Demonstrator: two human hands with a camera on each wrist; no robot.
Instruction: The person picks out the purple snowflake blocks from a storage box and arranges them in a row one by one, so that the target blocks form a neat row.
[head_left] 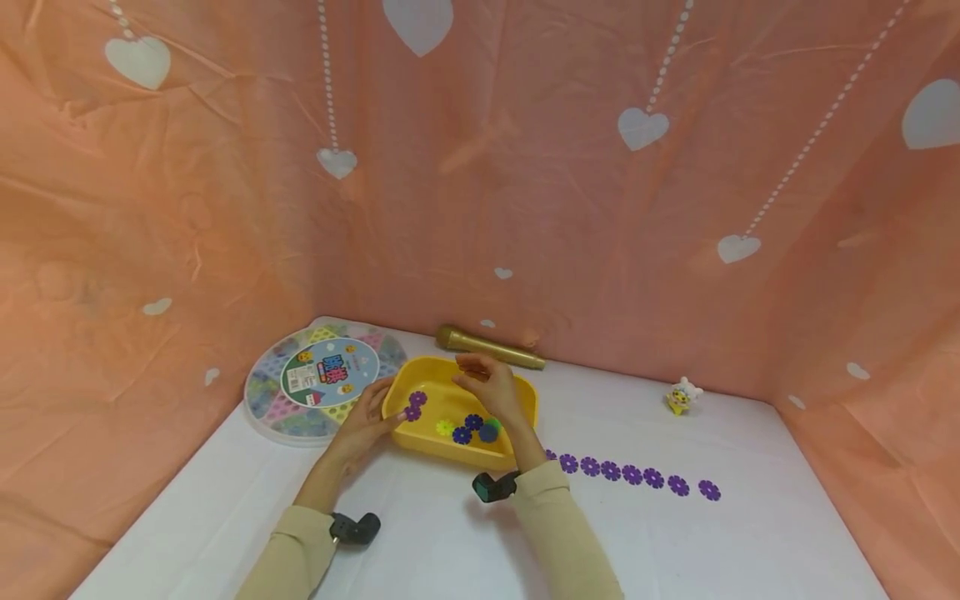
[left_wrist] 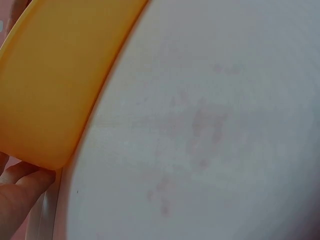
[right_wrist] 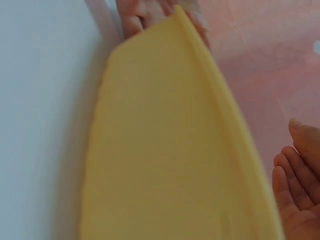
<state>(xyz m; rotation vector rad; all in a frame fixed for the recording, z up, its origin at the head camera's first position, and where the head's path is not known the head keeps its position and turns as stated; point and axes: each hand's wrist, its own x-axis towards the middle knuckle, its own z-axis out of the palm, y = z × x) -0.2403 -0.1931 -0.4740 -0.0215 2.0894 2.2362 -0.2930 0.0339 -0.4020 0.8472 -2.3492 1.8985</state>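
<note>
A yellow plastic tub (head_left: 450, 450) stands on the white table, with a few snowflake building discs in it. Purple discs (head_left: 416, 400) lie at its left end, while dark blue discs (head_left: 473, 422) and a yellow-green disc (head_left: 445, 427) lie toward the front. My left hand (head_left: 366, 427) grips the tub's left end, thumb over the rim and fingers against the outer wall. Over the right half of the tub hovers my right hand (head_left: 495, 392), its fingers loosely bent, with nothing visible in them. The right wrist view shows that palm (right_wrist: 302, 220) bare beside the tub's rim.
To the tub's right runs a row of several purple discs (head_left: 632, 475). A round, flat board-game case (head_left: 330, 372) sits at the left, close to my left hand. Behind the tub lies a gold microphone (head_left: 491, 347). A small toy figure (head_left: 681, 397) stands at the back right.
</note>
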